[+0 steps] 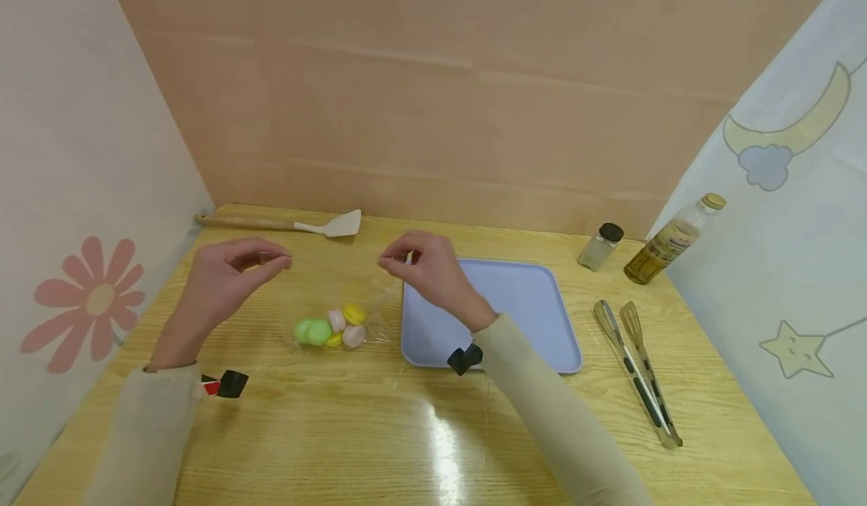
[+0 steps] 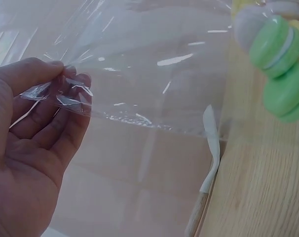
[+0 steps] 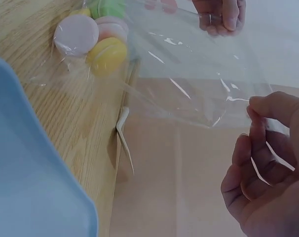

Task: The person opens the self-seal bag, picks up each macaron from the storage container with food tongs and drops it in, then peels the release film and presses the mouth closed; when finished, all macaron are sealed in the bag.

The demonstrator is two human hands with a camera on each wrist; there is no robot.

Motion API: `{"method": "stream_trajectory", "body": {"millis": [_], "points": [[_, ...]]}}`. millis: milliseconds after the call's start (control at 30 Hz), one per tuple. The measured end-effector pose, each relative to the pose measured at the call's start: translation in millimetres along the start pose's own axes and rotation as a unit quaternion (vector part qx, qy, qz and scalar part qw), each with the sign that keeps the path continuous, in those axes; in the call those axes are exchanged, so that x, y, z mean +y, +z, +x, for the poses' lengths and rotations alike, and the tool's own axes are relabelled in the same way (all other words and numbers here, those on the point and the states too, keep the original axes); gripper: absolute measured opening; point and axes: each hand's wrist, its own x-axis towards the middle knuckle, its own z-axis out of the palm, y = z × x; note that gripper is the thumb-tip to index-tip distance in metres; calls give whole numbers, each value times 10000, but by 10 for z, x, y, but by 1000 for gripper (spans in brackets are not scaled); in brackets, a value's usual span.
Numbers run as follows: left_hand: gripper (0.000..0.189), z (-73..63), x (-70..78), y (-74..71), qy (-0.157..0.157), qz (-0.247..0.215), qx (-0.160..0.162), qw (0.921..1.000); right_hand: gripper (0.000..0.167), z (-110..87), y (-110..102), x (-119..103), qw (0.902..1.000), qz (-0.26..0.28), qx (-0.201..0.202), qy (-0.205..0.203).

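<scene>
A clear plastic bag hangs stretched between both hands. Several macarons lie in its bottom: green macarons, yellow ones and pale pink ones. My left hand pinches the bag's upper left corner between thumb and fingers. At the upper right corner, my right hand pinches the film with thumb and forefinger, its other fingers loosely curled in the right wrist view. The bag's lower end is at the wooden tabletop; whether it rests there I cannot tell.
A blue tray lies beneath and beside the right forearm. Behind the bag is a spatula with a wooden handle. To the right stand a black-capped jar and an oil bottle, with metal tongs lying in front.
</scene>
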Motion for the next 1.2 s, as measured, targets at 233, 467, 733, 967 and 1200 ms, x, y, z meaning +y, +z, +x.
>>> {"method": "stream_trajectory", "body": {"millis": [233, 467, 733, 967, 1200], "points": [[12, 6, 16, 24, 195, -128, 31, 9997, 5, 2, -10, -22, 9999, -92, -34, -37], [22, 13, 6, 142, 10, -68, 202, 9998, 17, 105, 86, -146, 9994, -239, -224, -102], [14, 16, 37, 178, -95, -68, 131, 9998, 12, 227, 193, -283, 9953, -742, -408, -472], [8, 26, 47, 158, -188, -19, -166, 9997, 6, 271, 235, -304, 9946, -773, -500, -489], [7, 32, 29, 111, 81, 180, -198, 9996, 5, 228, 175, -243, 9953, -628, -446, -585]]}}
